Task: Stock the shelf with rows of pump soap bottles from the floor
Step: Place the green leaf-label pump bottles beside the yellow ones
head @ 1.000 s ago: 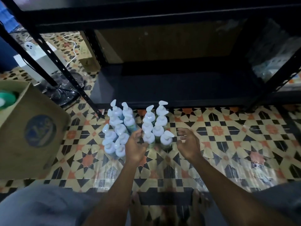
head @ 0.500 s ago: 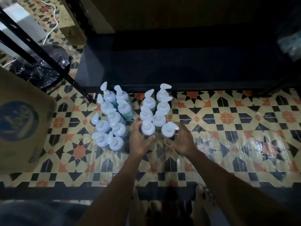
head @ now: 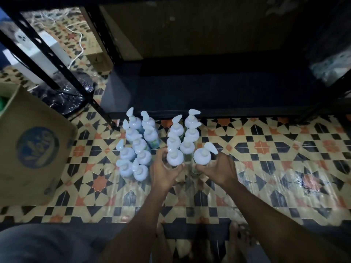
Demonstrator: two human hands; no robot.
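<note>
Head view, bottle (head: 202, 158) upright, spout (head: 210, 147) right

A big cardboard box (head: 32, 164) with a round blue logo (head: 37, 147) stands at the left edge of the tiled floor (head: 266, 149), with something green (head: 2, 103) showing at its open top. Toward the far left corner are a dark, glossy plastic-wrapped object (head: 64, 95), a white appliance (head: 38, 52), a loose white cable (head: 79, 42) and a small brown carton (head: 98, 60). Blurred clear-wrapped packs (head: 330, 67) sit far right.

Both forearms reach forward; left grip (head: 164, 174) curls round left bottle (head: 175, 158), right grip (head: 218, 170) round right bottle (head: 201, 158).
</note>
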